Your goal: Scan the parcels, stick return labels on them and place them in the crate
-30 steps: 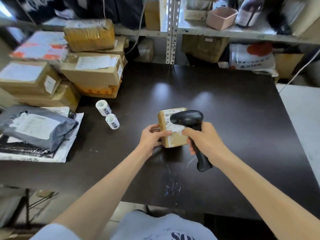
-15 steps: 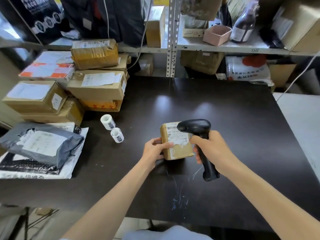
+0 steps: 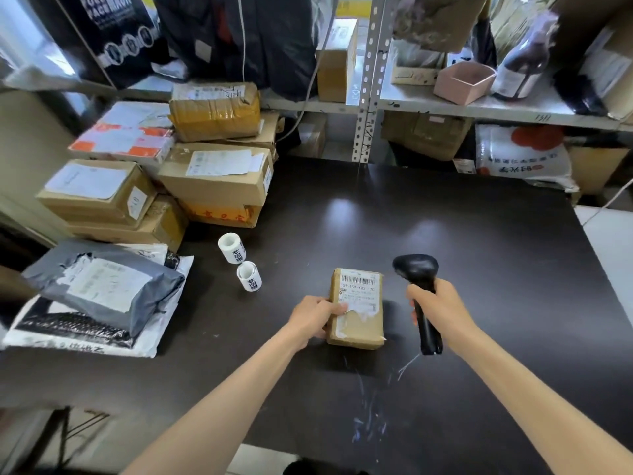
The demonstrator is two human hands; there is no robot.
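**Head view: parcel at the scanning stage**

The brown parcel point(image 3: 356, 310) lies flat on the dark table point(image 3: 479, 234), barcode up. The left hand point(image 3: 313, 317) grips its left edge. Just right of it, the right hand point(image 3: 442, 306) clasps the black scanner point(image 3: 416, 269), head beside the parcel. Whether the code has read, I can't tell. Label rolls point(image 3: 233, 247) stand untouched beyond the left hand, stacked parcels point(image 3: 215, 180) past them. Labelling and crating look undone; no crate shows.

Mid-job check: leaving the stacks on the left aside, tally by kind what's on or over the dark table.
Small brown parcel: 1
Barcode scanner: 1
White label rolls: 2
Total: 4
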